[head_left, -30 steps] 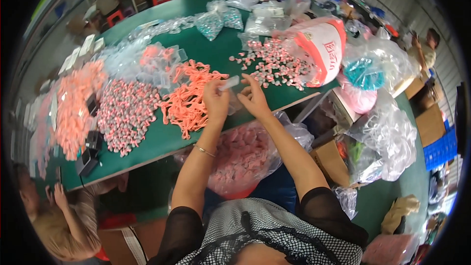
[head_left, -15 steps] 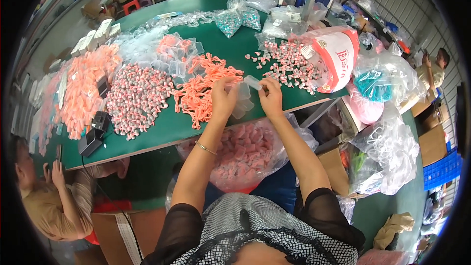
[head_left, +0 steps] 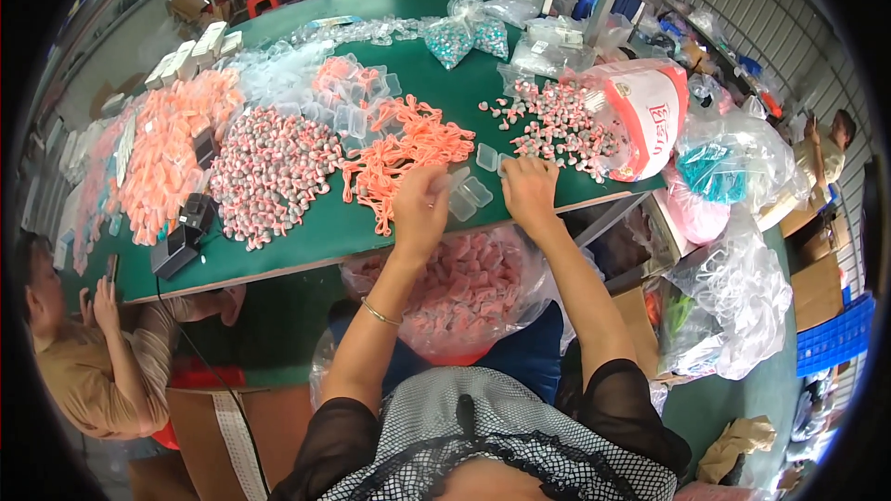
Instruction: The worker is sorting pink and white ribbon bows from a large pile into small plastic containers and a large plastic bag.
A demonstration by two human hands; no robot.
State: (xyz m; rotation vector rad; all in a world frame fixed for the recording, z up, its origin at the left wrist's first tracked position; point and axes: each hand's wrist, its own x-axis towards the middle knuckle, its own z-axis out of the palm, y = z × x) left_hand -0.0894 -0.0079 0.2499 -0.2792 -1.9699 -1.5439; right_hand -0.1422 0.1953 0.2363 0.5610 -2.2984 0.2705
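Observation:
My left hand [head_left: 421,209] is over the front part of the green table, fingers curled together beside several small clear plastic cases [head_left: 470,199]. What its fingertips grip, if anything, is hidden. To the right, my right hand [head_left: 532,191] has its fingers bent down, with the tips at the edge of an opened clear plastic case [head_left: 487,157]. A heap of orange cord loops [head_left: 408,150] lies just beyond my left hand. Small pink-and-grey pieces [head_left: 557,130] are scattered beyond my right hand, spilling from a red-and-white bag [head_left: 643,121].
Left along the green table [head_left: 278,271] are a pile of pink-and-grey pieces [head_left: 271,176], orange plastic parts [head_left: 172,162] and a black device [head_left: 176,250]. A bag of pink pieces [head_left: 464,292] sits below the edge. A person [head_left: 102,362] sits at the left.
My right hand has moved slightly right and lowered, and the case at its fingers now lies near the tabletop. My left hand has shifted slightly right. The view has shifted a little.

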